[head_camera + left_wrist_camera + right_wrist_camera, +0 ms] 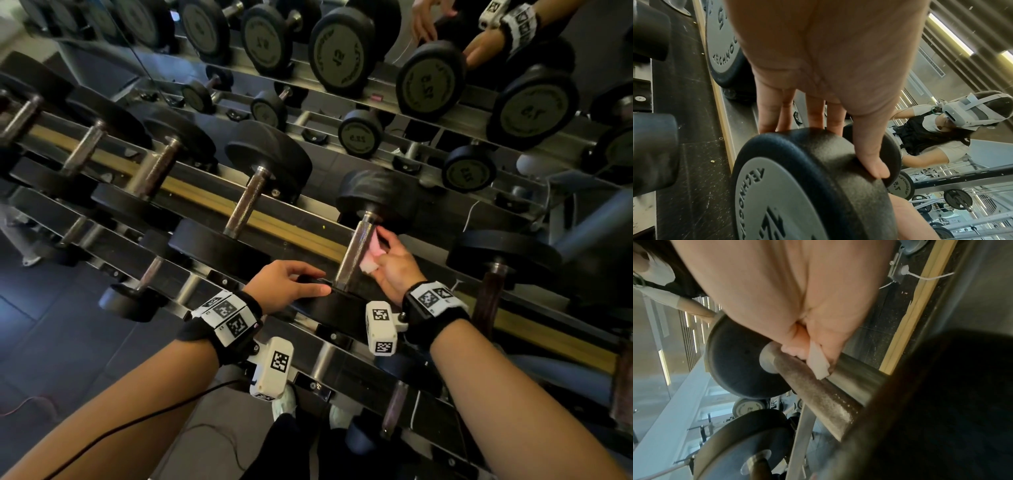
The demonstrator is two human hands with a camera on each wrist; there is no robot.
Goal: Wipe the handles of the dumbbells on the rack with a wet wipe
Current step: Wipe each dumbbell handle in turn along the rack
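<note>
Wiping the knurled grey metal handle (354, 253) of a black round-headed dumbbell (373, 195) on the steel rack (329, 356), right hand (394, 263) pinching a folded white wet wipe (370, 255) against the bar's right side. Steadying the near rubber head (818, 162), left hand (287, 284) lying flat, fingers (766, 113) straight and close together. Judging progress as partial: several handles waiting along the row to both sides, cleaned or not being impossible to tell.

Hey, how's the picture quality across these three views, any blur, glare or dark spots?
Head view: dim, edges bowed, upper dumbbells smeared, the wet wipe bright and readable. Left wrist view: the left hand soft and very close, ceiling strips glaring. Right wrist view: the right hand blurred, the near weight almost black.
</note>
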